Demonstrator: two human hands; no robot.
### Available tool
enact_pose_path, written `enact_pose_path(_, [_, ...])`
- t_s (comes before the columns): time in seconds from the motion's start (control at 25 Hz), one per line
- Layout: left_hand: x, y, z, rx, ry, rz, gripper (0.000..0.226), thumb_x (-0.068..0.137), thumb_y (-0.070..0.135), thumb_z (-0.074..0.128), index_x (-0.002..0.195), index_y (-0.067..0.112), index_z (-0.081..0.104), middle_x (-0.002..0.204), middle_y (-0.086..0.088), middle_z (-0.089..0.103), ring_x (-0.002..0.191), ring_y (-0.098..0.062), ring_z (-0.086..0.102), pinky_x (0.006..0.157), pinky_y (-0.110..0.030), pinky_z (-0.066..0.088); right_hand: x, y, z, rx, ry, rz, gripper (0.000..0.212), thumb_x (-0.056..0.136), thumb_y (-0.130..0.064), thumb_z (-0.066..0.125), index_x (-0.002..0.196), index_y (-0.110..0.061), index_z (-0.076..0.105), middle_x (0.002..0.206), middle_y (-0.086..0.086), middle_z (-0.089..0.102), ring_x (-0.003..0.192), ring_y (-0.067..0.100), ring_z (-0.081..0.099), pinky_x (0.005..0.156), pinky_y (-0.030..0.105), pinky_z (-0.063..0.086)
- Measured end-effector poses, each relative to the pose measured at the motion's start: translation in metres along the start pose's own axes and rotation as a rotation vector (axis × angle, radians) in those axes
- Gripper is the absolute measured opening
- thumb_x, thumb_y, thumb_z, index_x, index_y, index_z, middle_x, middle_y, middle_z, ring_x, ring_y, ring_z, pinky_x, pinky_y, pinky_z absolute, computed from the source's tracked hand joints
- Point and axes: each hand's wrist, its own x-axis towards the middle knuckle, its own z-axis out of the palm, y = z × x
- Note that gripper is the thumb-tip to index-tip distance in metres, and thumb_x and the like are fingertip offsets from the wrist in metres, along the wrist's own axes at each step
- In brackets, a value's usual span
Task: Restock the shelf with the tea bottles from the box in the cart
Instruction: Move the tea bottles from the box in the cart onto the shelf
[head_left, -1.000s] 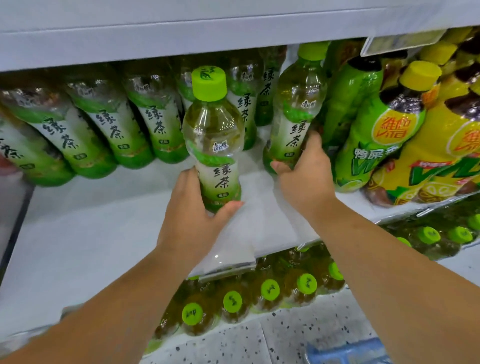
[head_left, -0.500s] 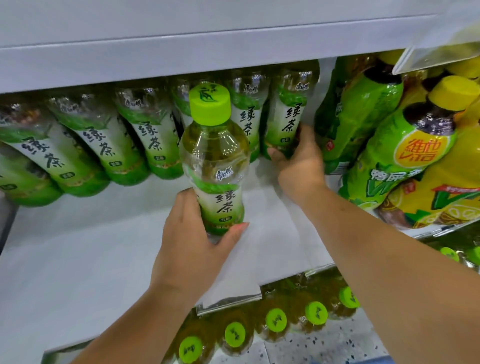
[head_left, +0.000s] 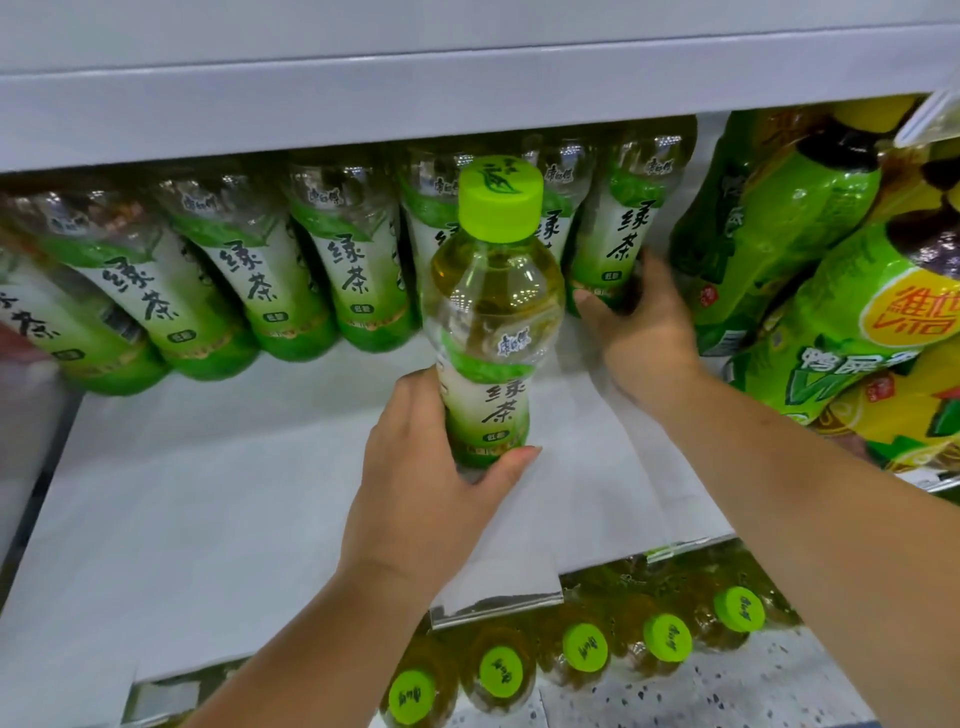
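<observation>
My left hand (head_left: 421, 499) grips the base of a green tea bottle (head_left: 493, 322) with a lime cap, held upright over the white shelf (head_left: 208, 493). Deeper in, my right hand (head_left: 644, 322) holds the bottom of another green tea bottle (head_left: 621, 234), which stands at the right end of a back row of the same tea bottles (head_left: 311, 275). The caps of that row are hidden under the shelf above.
Larger green and yellow drink bottles (head_left: 831, 291) crowd the shelf's right side, close to my right hand. The upper shelf edge (head_left: 467, 88) hangs low overhead. Below the shelf front, a row of lime-capped bottles (head_left: 582, 649) stands on the lower level.
My right hand has pushed its bottle back into the row at the rear. My left hand has carried its bottle slightly further in above the shelf.
</observation>
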Motion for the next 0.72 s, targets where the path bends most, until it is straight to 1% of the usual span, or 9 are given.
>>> enact_pose_path(0.12, [0.002,0.003,0.000,0.009,-0.014,0.011,0.067,0.068,0.063,0.081,0.119,0.040,0.045,0.112,0.018,0.050,0.108,-0.011,0.057,0.084,-0.042,0.057,-0.007,-0.011,-0.008,-0.065,-0.031,0.108,0.067,0.068,-0.042,0.081,0.128,-0.031,0.053,0.110,-0.009,0.070,0.105,0.022,0.068,0.095,0.045,0.055])
enact_pose_path(0.16, [0.001,0.005,-0.002,-0.001,-0.013,0.005,0.067,0.067,0.062,0.082,0.119,0.042,0.045,0.113,0.019,0.051,0.108,-0.011,0.057,0.084,-0.042,0.057,-0.020,-0.019,-0.011,-0.061,-0.020,0.108,0.070,0.066,-0.038,0.081,0.128,-0.030,0.051,0.111,-0.006,0.069,0.105,0.024,0.067,0.095,0.047,0.055])
enact_pose_path(0.24, [0.002,0.006,-0.005,-0.029,-0.001,-0.020,0.066,0.066,0.058,0.086,0.117,0.045,0.045,0.111,0.020,0.053,0.105,-0.008,0.058,0.084,-0.040,0.057,-0.058,-0.034,-0.021,0.031,-0.043,0.068,0.067,0.074,-0.015,0.075,0.134,-0.026,0.047,0.119,-0.006,0.062,0.112,0.019,0.061,0.097,0.040,0.052])
enact_pose_path(0.32, [0.002,0.009,-0.006,-0.046,-0.014,-0.045,0.067,0.065,0.054,0.088,0.119,0.041,0.050,0.111,0.019,0.055,0.105,-0.007,0.059,0.087,-0.038,0.056,-0.100,-0.050,-0.031,0.190,-0.246,-0.019,0.065,0.076,-0.002,0.066,0.136,-0.020,0.048,0.131,-0.003,0.059,0.122,0.016,0.057,0.100,0.034,0.049])
enact_pose_path(0.4, [-0.001,0.015,-0.011,-0.023,-0.030,-0.041,0.064,0.067,0.049,0.087,0.120,0.033,0.056,0.111,0.014,0.058,0.104,-0.010,0.058,0.087,-0.037,0.055,-0.131,-0.066,-0.028,0.245,-0.457,-0.091,0.063,0.077,0.003,0.074,0.133,-0.019,0.054,0.130,-0.003,0.066,0.122,0.014,0.060,0.099,0.031,0.051])
enact_pose_path(0.48, [-0.007,0.019,-0.020,0.125,-0.005,-0.001,0.057,0.070,0.047,0.083,0.117,0.027,0.059,0.107,0.007,0.062,0.100,-0.018,0.058,0.084,-0.037,0.051,-0.143,-0.077,-0.015,0.215,-0.479,-0.124,0.048,0.079,-0.002,0.079,0.116,-0.028,0.063,0.111,-0.015,0.074,0.107,0.004,0.068,0.088,0.018,0.055])
enact_pose_path(0.56, [-0.019,0.015,-0.037,0.251,0.054,-0.016,0.054,0.071,0.047,0.080,0.115,0.025,0.060,0.104,0.003,0.065,0.097,-0.023,0.056,0.082,-0.038,0.048,-0.152,-0.087,0.002,0.111,-0.431,-0.148,0.038,0.075,-0.010,0.082,0.101,-0.034,0.065,0.094,-0.028,0.074,0.092,-0.004,0.070,0.074,0.007,0.052])
enact_pose_path(0.64, [-0.034,0.003,-0.060,0.279,0.096,-0.068,0.054,0.072,0.048,0.078,0.115,0.024,0.057,0.103,0.003,0.065,0.096,-0.024,0.056,0.082,-0.039,0.047,-0.164,-0.100,0.021,0.045,-0.470,-0.183,0.035,0.072,-0.018,0.085,0.096,-0.037,0.067,0.092,-0.029,0.073,0.089,-0.005,0.070,0.072,0.008,0.052])
enact_pose_path(0.72, [-0.047,-0.011,-0.087,0.284,0.118,-0.134,0.055,0.074,0.048,0.077,0.118,0.024,0.051,0.104,0.004,0.065,0.097,-0.025,0.056,0.081,-0.041,0.046,-0.179,-0.107,0.046,0.027,-0.499,-0.199,0.032,0.071,-0.027,0.084,0.096,-0.039,0.069,0.094,-0.027,0.074,0.091,-0.001,0.070,0.079,0.019,0.055])
